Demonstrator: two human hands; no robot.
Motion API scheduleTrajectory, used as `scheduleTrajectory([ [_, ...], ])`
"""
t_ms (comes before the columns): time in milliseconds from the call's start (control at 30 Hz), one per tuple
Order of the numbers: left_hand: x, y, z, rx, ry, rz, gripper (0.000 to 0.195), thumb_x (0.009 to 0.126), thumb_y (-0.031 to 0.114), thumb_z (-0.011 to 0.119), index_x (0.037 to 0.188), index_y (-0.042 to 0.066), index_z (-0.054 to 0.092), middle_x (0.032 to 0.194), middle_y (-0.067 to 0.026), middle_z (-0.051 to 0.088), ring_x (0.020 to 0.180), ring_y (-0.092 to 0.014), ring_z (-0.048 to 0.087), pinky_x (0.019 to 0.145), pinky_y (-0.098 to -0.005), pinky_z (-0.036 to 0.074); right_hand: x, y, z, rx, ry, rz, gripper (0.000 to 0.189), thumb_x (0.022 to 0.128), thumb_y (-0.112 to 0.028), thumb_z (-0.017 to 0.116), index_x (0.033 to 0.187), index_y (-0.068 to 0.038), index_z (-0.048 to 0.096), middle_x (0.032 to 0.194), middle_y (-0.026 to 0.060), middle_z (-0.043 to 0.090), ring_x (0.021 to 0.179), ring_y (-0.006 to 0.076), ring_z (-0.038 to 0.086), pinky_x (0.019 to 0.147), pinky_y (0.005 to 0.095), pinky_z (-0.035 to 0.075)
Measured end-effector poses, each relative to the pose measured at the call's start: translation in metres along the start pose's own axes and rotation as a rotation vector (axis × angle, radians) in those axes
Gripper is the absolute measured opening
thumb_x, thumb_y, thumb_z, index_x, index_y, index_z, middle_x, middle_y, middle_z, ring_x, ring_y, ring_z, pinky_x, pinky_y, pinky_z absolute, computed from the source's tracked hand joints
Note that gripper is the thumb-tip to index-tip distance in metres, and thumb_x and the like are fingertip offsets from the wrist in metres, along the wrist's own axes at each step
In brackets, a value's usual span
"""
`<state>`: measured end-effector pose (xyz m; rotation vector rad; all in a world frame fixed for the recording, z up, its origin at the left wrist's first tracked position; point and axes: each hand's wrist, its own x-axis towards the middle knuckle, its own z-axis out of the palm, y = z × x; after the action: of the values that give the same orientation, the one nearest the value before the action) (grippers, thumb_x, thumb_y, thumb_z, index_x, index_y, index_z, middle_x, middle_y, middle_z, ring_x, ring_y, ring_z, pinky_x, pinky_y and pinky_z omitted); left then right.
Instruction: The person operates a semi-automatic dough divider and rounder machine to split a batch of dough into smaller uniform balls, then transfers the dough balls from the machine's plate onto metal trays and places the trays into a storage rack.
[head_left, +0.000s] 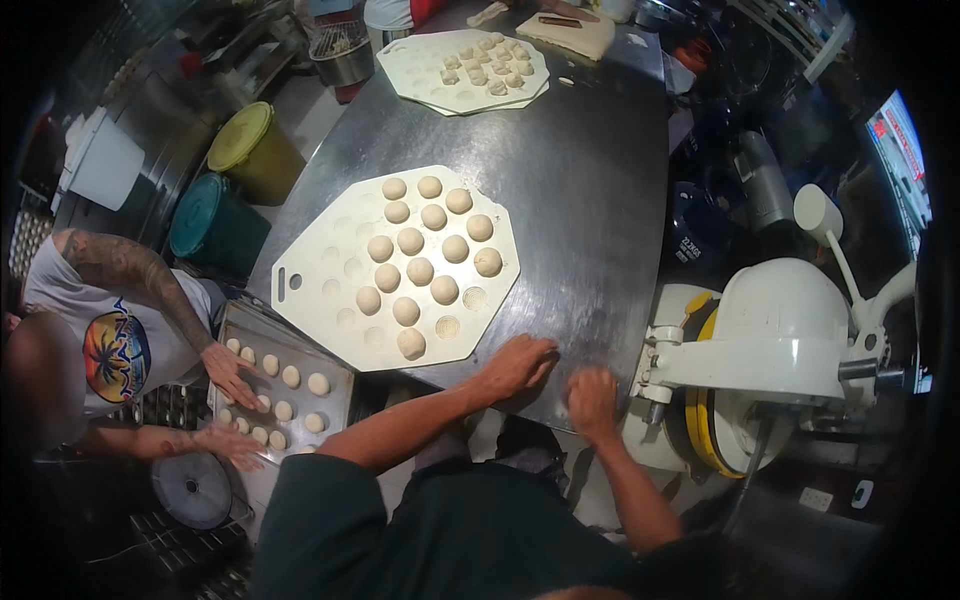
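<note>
My left hand (521, 365) rests palm down on the steel table (592, 187), just right of a white plastic dough board (315, 247). Its fingers are bent, and whatever may be under them is hidden. Near the table's front edge, my right hand (592, 399) is curled with its knuckles up; its palm cannot be seen. Smooth round dough balls (420, 271) sit in rows over the middle and right of the board. Two ringed hollows (448, 328) near its right side hold no dough, and shallow hollows show at its left.
A co-worker's hands (232, 375) are over a metal tray (341, 390) of dough pieces at left. A stack of boards (420, 82) with rougher lumps and a dough slab (574, 37) lie at the far end. A white mixer (780, 337) stands close at right; lidded bins (240, 139) stand left.
</note>
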<state>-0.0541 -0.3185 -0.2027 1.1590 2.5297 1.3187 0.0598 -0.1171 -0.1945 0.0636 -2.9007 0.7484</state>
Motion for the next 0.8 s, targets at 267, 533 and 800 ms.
scheduleTrajectory([
  [267, 0.062, -0.005, -0.001, 0.106, 0.013, 0.078, 0.03, 0.088, 0.013, 0.069, 0.117, 0.007, 0.063, 0.087, -0.0155, 0.065, 0.085, -0.034, 0.061, 0.076, -0.0462, 0.048, 0.074, 0.02, 0.006, -0.164, 0.203, 0.04, 0.012, 0.08, -0.009, 0.059, 0.092, -0.008, 0.06, 0.095, 0.0125, 0.06, 0.095, 0.0339, 0.055, 0.088, 0.0476, 0.041],
  [533, 0.025, 0.003, 0.002, -0.05, 0.025, 0.072, 0.027, 0.086, 0.009, 0.068, 0.111, 0.004, 0.06, 0.09, -0.0177, 0.066, 0.086, -0.038, 0.061, 0.08, -0.0489, 0.047, 0.025, 0.014, 0.005, 0.037, 0.067, -0.001, 0.012, 0.083, -0.008, 0.057, 0.095, -0.007, 0.06, 0.095, 0.014, 0.06, 0.096, 0.0364, 0.055, 0.088, 0.0491, 0.041],
  [800, 0.073, 0.001, -0.008, 0.096, 0.113, 0.061, 0.027, 0.087, 0.011, 0.069, 0.112, 0.005, 0.063, 0.082, -0.0135, 0.064, 0.081, -0.035, 0.062, 0.078, -0.0451, 0.049, 0.087, 0.039, 0.013, -0.188, 0.249, 0.056, 0.017, 0.08, -0.006, 0.061, 0.098, -0.01, 0.063, 0.097, 0.0115, 0.061, 0.094, 0.0335, 0.056, 0.089, 0.0464, 0.042],
])
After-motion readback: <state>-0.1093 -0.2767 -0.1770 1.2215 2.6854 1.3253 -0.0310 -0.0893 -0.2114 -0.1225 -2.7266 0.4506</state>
